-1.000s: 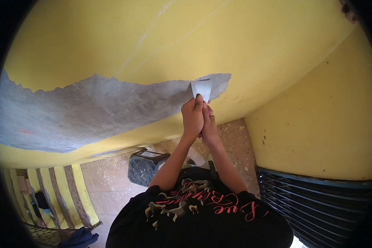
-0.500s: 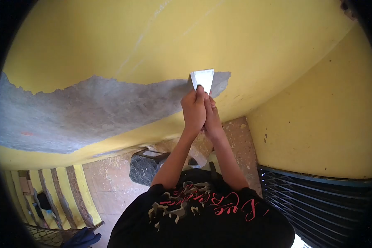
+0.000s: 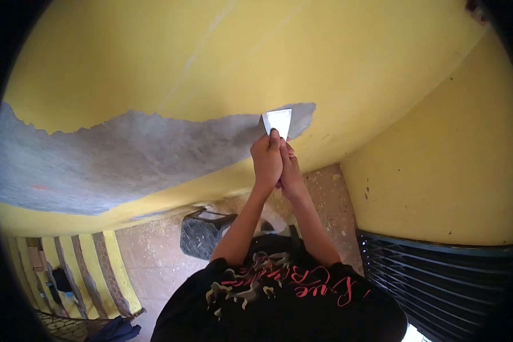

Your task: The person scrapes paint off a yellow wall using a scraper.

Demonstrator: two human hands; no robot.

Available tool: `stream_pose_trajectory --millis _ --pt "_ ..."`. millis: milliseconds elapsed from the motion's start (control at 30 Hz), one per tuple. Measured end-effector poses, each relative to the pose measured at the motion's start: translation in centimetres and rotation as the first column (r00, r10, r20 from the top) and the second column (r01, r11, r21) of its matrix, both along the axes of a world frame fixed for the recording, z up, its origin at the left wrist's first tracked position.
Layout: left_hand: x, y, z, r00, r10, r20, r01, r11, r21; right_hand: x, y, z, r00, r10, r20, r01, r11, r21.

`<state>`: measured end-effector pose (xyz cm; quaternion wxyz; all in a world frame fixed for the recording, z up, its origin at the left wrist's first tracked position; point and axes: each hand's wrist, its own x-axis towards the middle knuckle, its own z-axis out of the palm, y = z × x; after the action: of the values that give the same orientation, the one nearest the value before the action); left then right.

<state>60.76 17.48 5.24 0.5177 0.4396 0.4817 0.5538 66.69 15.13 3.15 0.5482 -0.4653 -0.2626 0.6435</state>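
Note:
A scraper with a flat, pale metal blade (image 3: 277,121) points away from me, its wide edge near the upper border of the grey bare patch (image 3: 154,154) on the yellow wall (image 3: 211,57). My left hand (image 3: 267,159) is wrapped round the scraper's handle, its thumb at the base of the blade. My right hand (image 3: 290,170) presses close against it from the right, fingers closed round the same handle. The handle itself is hidden by the hands. Whether the blade touches the wall is hard to tell.
Below the wall, a dark stool (image 3: 202,236) stands on the stained tiled floor (image 3: 148,251). Striped yellow steps (image 3: 119,268) are at the lower left, with dark blue cloth (image 3: 115,330) beneath. A dark slatted metal gate (image 3: 433,279) is at the lower right.
The scraper and both hands moved up along the wall, then came back down. The blade's edge now lies lower than half a second ago. Both hands kept their hold.

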Motion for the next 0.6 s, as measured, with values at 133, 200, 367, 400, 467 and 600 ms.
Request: stream_pose_trajectory --millis 133,200,367,400,467,600 --pt "0.1 -0.1 -0.6 0.999 0.021 0.028 -0.022 0.999 0.029 -0.1 -0.4 0.4 1.0 0.005 -0.023 -0.007 0.997 -0.078" --pt "0.0 -0.4 -0.8 1.0 0.026 0.006 -0.026 1.0 0.002 -0.3 -0.7 0.6 0.998 -0.026 -0.063 0.021 0.997 -0.067" --pt "0.3 0.2 -0.7 0.999 -0.008 0.039 0.007 0.999 0.045 1.1 -0.4 -0.1 0.993 0.117 -0.009 -0.117 0.988 -0.1" --pt "0.1 0.1 -0.9 1.0 -0.002 0.021 0.002 1.0 0.01 0.9 -0.8 -0.2 0.994 0.111 -0.011 -0.111 0.987 -0.113" --pt "-0.1 -0.2 -0.6 1.0 0.016 0.007 -0.016 1.0 -0.012 -0.2 -0.7 0.1 1.0 0.013 -0.026 -0.015 0.997 -0.078" --pt "0.0 -0.3 0.3 1.0 0.022 0.016 -0.021 1.0 -0.008 0.5 -0.3 0.6 0.998 0.043 0.042 -0.037 0.988 -0.15"
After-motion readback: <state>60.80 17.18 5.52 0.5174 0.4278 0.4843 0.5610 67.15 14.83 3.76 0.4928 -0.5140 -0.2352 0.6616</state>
